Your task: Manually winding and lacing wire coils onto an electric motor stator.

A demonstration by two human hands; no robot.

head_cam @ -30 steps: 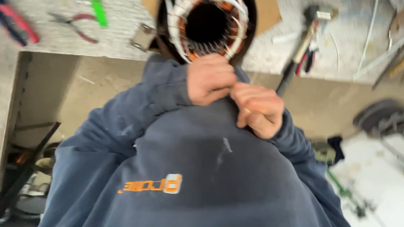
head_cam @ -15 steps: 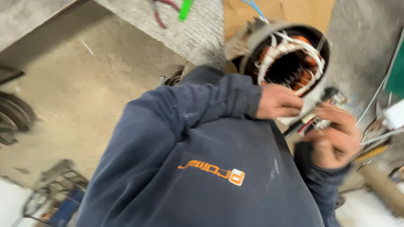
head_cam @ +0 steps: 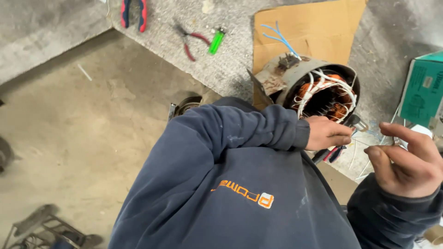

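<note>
My right hand (head_cam: 408, 159) pinches a thin wire (head_cam: 364, 144), barely visible; left hand (head_cam: 328, 133) closed on smth hidden, right below motor stator (head_cam: 318, 90). Beyond stator: cardboard (head_cam: 304, 32), pliers (head_cam: 190, 39), green lighter (head_cam: 216, 40).

A motor stator (head_cam: 318, 90) is set on a cardboard sheet (head_cam: 300, 32), which is laid on the counter (head_cam: 230, 60). Wires (head_cam: 279, 39) are seen rising from the stator's far side. To the left of the cardboard, a lighter (head_cam: 216, 41) and small pliers (head_cam: 189, 39) are placed side by side, with larger pliers (head_cam: 133, 13) further left. A box (head_cam: 422, 90) is positioned right of the stator. The left hand (head_cam: 328, 133) is held just before the stator, the right hand (head_cam: 408, 161) near it, further right. The floor (head_cam: 83, 129) is seen below the counter's edge.
</note>
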